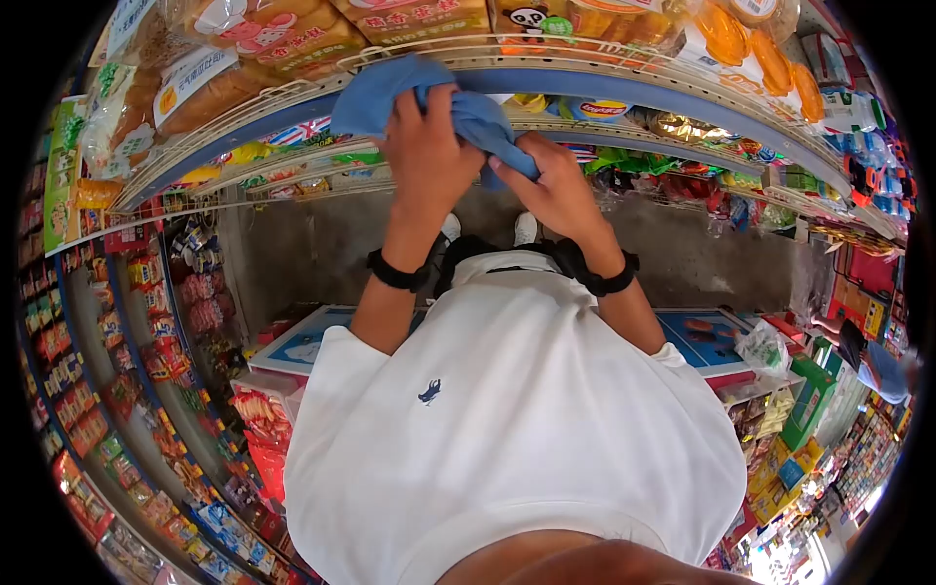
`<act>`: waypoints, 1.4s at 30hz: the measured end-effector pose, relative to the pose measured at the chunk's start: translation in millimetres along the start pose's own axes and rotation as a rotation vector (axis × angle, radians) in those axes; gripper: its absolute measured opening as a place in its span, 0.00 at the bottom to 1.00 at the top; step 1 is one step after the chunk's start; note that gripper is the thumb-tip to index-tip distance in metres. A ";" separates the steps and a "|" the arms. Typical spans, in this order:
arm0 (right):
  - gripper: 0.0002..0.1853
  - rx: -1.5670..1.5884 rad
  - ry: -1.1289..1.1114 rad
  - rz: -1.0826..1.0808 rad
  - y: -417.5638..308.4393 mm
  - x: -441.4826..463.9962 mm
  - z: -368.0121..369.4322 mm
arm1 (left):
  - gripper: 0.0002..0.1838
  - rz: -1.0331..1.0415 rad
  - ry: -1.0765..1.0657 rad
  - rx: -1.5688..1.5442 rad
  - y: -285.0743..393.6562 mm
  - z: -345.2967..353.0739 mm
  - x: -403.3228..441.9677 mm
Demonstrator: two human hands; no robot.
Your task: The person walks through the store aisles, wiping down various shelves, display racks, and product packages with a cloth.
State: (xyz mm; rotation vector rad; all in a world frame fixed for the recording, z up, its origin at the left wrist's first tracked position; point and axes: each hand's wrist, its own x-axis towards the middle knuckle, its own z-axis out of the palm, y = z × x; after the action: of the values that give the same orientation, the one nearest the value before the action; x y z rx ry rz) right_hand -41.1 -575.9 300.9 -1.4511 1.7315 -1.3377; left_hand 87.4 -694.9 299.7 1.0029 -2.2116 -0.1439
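Note:
A blue cloth [380, 96] is bunched between my two hands in front of a shop shelf. My left hand [429, 141] presses into its middle with the fingers bent over the fabric. At the cloth's lower right end, my right hand [554, 185] grips a twisted part between thumb and fingers. The cloth overlaps the blue front edge [292, 115] of the upper shelf; whether it touches that edge is unclear. Behind it, a low wire guard [546, 44] runs along the shelf front. Each wrist wears a black band.
Packaged bread [283, 39] fills the upper shelf, with orange round packs [751, 44] to the right. Bagged snacks [643, 161] sit on lower shelves. Behind me stand a freezer with a blue top [702, 336] and a green box [809, 400]. Snack racks [146, 390] line the left.

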 end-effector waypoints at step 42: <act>0.40 0.480 -0.141 0.567 -6.2 14.0 14.8 | 0.20 0.021 -0.079 -0.109 -11.3 -19.0 0.5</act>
State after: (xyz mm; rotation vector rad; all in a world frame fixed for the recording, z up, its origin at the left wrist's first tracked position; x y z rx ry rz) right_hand -30.0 -593.9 303.6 -0.6989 1.4430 -1.1867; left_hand 106.2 -699.8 310.1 0.9285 -2.2582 -0.2961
